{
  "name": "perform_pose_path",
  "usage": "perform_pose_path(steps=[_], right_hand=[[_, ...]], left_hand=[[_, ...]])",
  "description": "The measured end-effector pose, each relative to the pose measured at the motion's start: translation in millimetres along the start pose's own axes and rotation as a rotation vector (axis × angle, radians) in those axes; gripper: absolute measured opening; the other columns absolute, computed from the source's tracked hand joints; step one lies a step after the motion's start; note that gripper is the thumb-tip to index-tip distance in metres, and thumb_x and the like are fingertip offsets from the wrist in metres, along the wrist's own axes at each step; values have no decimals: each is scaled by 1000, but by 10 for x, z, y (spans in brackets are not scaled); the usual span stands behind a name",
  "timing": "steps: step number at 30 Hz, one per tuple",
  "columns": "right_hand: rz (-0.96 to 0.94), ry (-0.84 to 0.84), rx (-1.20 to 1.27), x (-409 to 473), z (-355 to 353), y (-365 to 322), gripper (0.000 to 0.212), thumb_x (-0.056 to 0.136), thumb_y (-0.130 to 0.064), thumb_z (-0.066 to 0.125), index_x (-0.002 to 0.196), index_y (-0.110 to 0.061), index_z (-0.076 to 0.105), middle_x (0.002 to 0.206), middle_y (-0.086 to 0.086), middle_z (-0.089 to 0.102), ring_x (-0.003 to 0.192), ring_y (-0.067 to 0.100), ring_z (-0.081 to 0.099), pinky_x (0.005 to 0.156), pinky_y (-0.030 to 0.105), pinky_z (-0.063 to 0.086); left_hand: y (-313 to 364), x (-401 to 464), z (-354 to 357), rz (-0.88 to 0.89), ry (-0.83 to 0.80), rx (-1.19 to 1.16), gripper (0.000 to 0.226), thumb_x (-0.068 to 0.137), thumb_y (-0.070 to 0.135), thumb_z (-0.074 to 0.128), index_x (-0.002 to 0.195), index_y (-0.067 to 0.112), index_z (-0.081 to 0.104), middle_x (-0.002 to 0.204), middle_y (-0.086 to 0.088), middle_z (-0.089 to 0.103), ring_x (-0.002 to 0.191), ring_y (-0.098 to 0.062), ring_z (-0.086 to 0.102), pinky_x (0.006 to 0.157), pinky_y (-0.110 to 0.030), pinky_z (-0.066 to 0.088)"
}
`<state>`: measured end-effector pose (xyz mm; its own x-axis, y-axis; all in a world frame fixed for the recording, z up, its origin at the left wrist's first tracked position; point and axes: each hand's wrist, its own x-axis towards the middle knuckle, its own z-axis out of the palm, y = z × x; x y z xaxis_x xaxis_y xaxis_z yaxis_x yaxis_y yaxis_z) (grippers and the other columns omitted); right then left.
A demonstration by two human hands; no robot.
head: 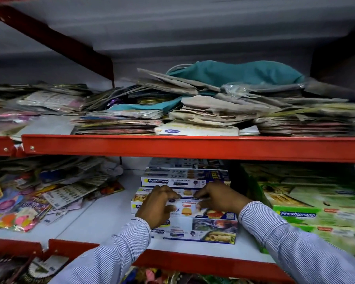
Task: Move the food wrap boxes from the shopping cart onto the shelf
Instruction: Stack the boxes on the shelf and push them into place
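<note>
A stack of white and blue Freshwrapp food wrap boxes [201, 228] lies on the middle shelf [94, 220], with more of the same boxes [184, 177] piled behind it. Both my hands rest on top of the front stack. My left hand [158, 206] curls its fingers over the upper box's left part. My right hand [219, 196] presses its fingers on the same box's right part. The shopping cart is out of view.
Green Freshwrapp boxes [316, 203] fill the shelf to the right. Colourful packets [33, 199] lie heaped at the left. The upper shelf, behind its red rail [193, 147], holds piles of flat packets and a teal bag [234, 73]. White shelf surface shows between the packets and the stack.
</note>
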<state>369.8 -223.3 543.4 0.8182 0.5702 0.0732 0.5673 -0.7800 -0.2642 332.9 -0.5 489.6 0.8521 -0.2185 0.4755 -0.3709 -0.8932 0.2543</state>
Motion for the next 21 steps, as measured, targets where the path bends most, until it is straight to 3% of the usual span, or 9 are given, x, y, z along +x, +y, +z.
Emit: perform_pose_path(steps=[6, 8, 10, 13, 16, 18, 21], right_hand=[[42, 16, -66, 39, 133, -32, 42, 90, -15, 64, 132, -13, 59, 141, 7, 58, 131, 23, 53, 111, 35, 43], [51, 39, -82, 1, 195, -40, 42, 90, -10, 60, 132, -14, 58, 137, 10, 61, 127, 26, 56, 106, 40, 48], [41, 73, -125, -112, 249, -74, 42, 90, -7, 54, 131, -16, 55, 133, 14, 62, 123, 31, 58, 98, 44, 52], [0, 199, -257, -399, 433, -135, 57, 93, -17, 50, 147, -16, 34, 155, 13, 36, 142, 34, 33, 112, 46, 38], [15, 386, -200, -836, 782, -315, 72, 94, -29, 49, 155, -23, 11, 165, 6, 9, 151, 32, 7, 122, 49, 21], [22, 537, -157, -1149, 1074, -446, 78, 92, -36, 50, 155, -23, 7, 165, 9, 6, 152, 32, 1, 124, 50, 12], [71, 544, -181, -1552, 1711, -572, 83, 85, -37, 54, 154, -22, 12, 164, 15, 9, 151, 37, -1, 122, 56, 8]], left_hand=[[58, -82, 42, 22, 33, 53, 35, 93, 18, 65, 127, 26, 63, 127, 2, 63, 118, -22, 51, 98, -31, 44], [86, -127, 55, 17, 13, 151, 40, 96, 20, 60, 135, 28, 55, 139, 1, 57, 127, -25, 47, 106, -37, 39], [146, -237, 65, 1, -33, 276, 49, 100, 23, 51, 146, 31, 38, 155, 1, 39, 142, -29, 30, 117, -49, 25], [247, -585, 89, -26, -9, 329, 61, 102, 32, 43, 154, 33, 13, 166, -2, 8, 151, -34, 4, 119, -62, 10], [346, -1114, 185, -4, 64, 303, 69, 98, 46, 41, 154, 33, 4, 166, -6, 0, 151, -37, -3, 118, -65, 7], [383, -1505, 271, -7, 83, 317, 75, 94, 51, 43, 155, 30, 3, 166, -10, 1, 151, -40, -5, 117, -68, 5], [424, -2161, 535, -60, -6, 354, 83, 90, 55, 46, 155, 26, 4, 165, -16, 4, 149, -44, -6, 114, -72, 6]])
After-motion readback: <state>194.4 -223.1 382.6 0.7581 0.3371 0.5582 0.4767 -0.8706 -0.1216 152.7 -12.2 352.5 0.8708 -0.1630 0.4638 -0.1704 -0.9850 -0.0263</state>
